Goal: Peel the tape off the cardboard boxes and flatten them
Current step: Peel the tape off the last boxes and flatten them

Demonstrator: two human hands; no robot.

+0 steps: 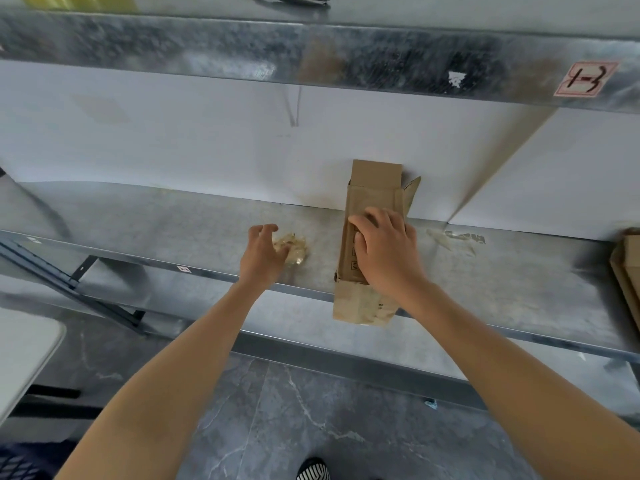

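Shelf: a galvanised metal shelf (173, 216) carries everything; its front lip runs from nine o'clock towards four o'clock.
Cardboard box: a narrow brown cardboard box (372, 199) lies just right of centre, mostly collapsed, far flaps open against the white wall, near end overhanging the shelf edge.
Flattened stack: more cardboard (628, 268) sits at the three o'clock edge, well apart from the box.
Right hand: the right hand (384, 247) lies palm down on the box, fingers spread, pressing rather than gripping.
Left hand: the left hand (263, 251) is open with curled fingers, touching the tape wad at its one o'clock side, not closed on it.
Tape wad: a crumpled ball of peeled tape (292, 249) lies left of the box, at its nine o'clock.
Loose strip: a clear tape strip (453, 239) lies at the box's three o'clock.
Technique: likely best to lean weight along the creases, flattening the overhanging end too, and keep sticky tape away from the cardboard.
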